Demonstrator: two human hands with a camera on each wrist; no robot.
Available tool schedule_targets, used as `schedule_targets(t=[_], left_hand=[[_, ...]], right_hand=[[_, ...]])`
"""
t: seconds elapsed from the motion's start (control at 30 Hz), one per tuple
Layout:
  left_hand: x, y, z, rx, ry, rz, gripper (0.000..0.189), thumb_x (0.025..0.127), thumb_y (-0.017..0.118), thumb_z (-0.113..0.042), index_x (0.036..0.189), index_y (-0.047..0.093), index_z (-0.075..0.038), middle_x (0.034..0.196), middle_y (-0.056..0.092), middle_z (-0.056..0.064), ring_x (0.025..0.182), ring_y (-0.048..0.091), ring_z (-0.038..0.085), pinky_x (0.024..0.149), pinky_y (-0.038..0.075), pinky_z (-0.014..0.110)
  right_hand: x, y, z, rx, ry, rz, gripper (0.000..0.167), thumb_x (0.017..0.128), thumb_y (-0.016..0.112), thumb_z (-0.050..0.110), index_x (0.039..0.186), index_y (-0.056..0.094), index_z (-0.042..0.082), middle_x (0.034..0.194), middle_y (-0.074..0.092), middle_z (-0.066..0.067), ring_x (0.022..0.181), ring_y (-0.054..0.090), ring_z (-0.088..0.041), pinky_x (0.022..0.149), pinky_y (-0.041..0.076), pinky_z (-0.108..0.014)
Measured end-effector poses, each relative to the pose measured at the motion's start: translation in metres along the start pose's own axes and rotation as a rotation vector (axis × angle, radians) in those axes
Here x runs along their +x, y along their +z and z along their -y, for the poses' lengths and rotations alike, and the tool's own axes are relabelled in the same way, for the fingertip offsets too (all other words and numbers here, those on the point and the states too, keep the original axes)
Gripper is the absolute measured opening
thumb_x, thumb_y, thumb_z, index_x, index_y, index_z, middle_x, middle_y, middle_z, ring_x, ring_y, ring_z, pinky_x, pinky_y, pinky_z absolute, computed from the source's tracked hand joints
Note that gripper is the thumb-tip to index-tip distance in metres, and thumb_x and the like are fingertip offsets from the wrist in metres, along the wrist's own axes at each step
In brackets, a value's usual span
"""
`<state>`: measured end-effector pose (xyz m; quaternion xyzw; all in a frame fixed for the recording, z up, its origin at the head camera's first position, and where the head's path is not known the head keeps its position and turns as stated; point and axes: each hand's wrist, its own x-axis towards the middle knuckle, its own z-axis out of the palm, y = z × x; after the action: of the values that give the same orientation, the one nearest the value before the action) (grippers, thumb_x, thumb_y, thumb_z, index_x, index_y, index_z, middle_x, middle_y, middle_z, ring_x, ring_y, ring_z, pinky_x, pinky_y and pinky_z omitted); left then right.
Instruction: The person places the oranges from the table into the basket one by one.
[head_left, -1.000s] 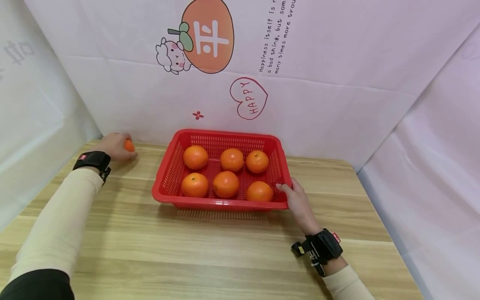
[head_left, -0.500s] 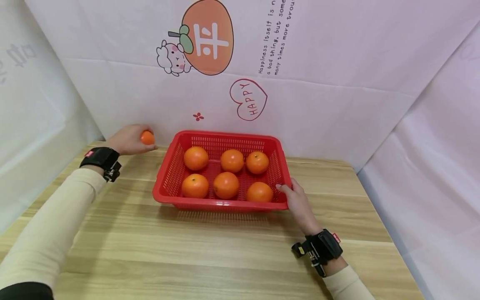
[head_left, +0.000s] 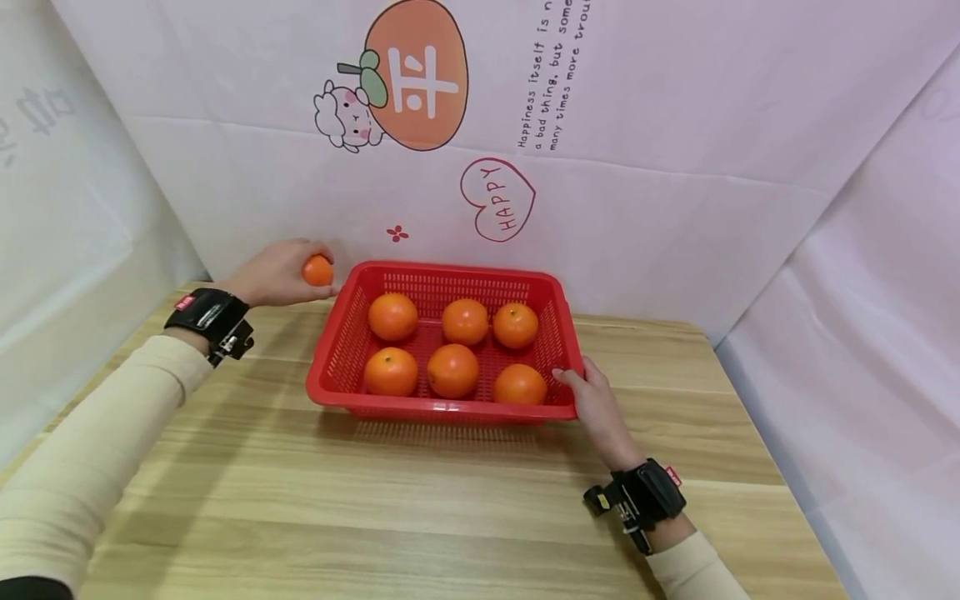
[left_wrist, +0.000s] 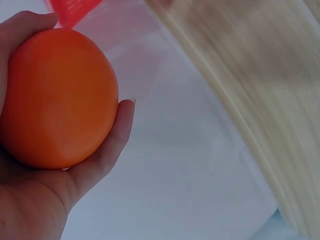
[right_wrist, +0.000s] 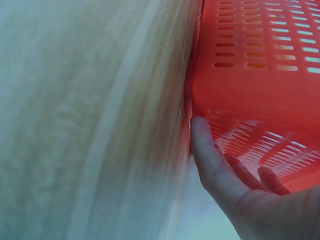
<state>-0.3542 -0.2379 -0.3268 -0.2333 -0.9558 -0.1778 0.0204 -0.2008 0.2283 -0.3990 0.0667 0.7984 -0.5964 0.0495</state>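
My left hand (head_left: 281, 273) holds an orange (left_wrist: 62, 97) above the table, just left of the basket's back left corner. In the left wrist view the fingers and thumb curve around the fruit. A red plastic basket (head_left: 442, 407) with slotted walls stands on the table. Inside it lie several oranges (head_left: 453, 371) in two loose rows. At the basket's front right corner my right hand (head_left: 600, 414) grips the rim, with the thumb over the inside. The right wrist view has its fingers (right_wrist: 212, 162) against the outer wall.
The wooden table (head_left: 420, 508) ends at a white cloth backdrop (head_left: 637, 233) with printed drawings and writing. White cloth also hangs along both sides. The basket stands near the table's back edge.
My left hand has lifted the orange from the table's back left and carried it right, toward the basket. The right hand and the basket have stayed in place.
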Motion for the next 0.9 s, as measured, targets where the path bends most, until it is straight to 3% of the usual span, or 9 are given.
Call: schedule_targets(t=[0.13, 0.37, 0.47, 0.67, 0.9], left_hand=[[-0.002, -0.005, -0.009, 0.002, 0.022, -0.004, 0.048, 0.090, 0.081, -0.033, 0.124, 0.065, -0.004, 0.116, 0.069, 0.017, 0.101, 0.062, 0.031, 0.079, 0.054, 0.040], [0.001, -0.009, -0.044, 0.020, 0.103, 0.001, 0.043, 0.089, 0.081, -0.033, 0.121, 0.066, -0.008, 0.113, 0.067, 0.013, 0.097, 0.063, 0.028, 0.075, 0.056, 0.037], [0.004, -0.008, -0.060, 0.037, 0.142, 0.015, 0.044, 0.089, 0.082, -0.032, 0.123, 0.066, -0.008, 0.114, 0.068, 0.013, 0.098, 0.064, 0.028, 0.082, 0.058, 0.041], [0.016, -0.004, -0.088, 0.040, 0.212, 0.066, 0.058, 0.089, 0.083, -0.034, 0.134, 0.062, -0.005, 0.131, 0.064, 0.017, 0.115, 0.062, 0.033, 0.103, 0.056, 0.051], [0.026, 0.001, -0.110, 0.034, 0.261, 0.099, 0.050, 0.087, 0.084, -0.034, 0.126, 0.065, -0.009, 0.112, 0.065, 0.010, 0.103, 0.060, 0.027, 0.087, 0.057, 0.041]], right_hand=[[-0.001, 0.001, 0.002, -0.012, -0.006, -0.012, 0.040, 0.107, 0.048, 0.024, 0.142, 0.051, 0.004, 0.135, 0.059, -0.018, 0.105, 0.062, -0.020, 0.088, 0.050, -0.022], [-0.002, 0.002, 0.002, -0.006, 0.006, -0.012, 0.041, 0.108, 0.047, 0.024, 0.144, 0.050, 0.005, 0.137, 0.059, -0.018, 0.107, 0.062, -0.021, 0.088, 0.051, -0.021], [-0.002, 0.002, 0.002, 0.002, 0.008, -0.013, 0.041, 0.108, 0.047, 0.024, 0.144, 0.050, 0.005, 0.137, 0.059, -0.018, 0.106, 0.062, -0.021, 0.088, 0.052, -0.021], [-0.002, 0.001, 0.003, -0.007, 0.003, -0.012, 0.042, 0.108, 0.047, 0.023, 0.145, 0.050, 0.005, 0.139, 0.058, -0.018, 0.109, 0.062, -0.021, 0.090, 0.051, -0.022], [-0.003, 0.001, 0.003, 0.002, 0.006, -0.002, 0.042, 0.108, 0.047, 0.024, 0.146, 0.049, 0.005, 0.138, 0.059, -0.019, 0.105, 0.063, -0.020, 0.087, 0.052, -0.021]])
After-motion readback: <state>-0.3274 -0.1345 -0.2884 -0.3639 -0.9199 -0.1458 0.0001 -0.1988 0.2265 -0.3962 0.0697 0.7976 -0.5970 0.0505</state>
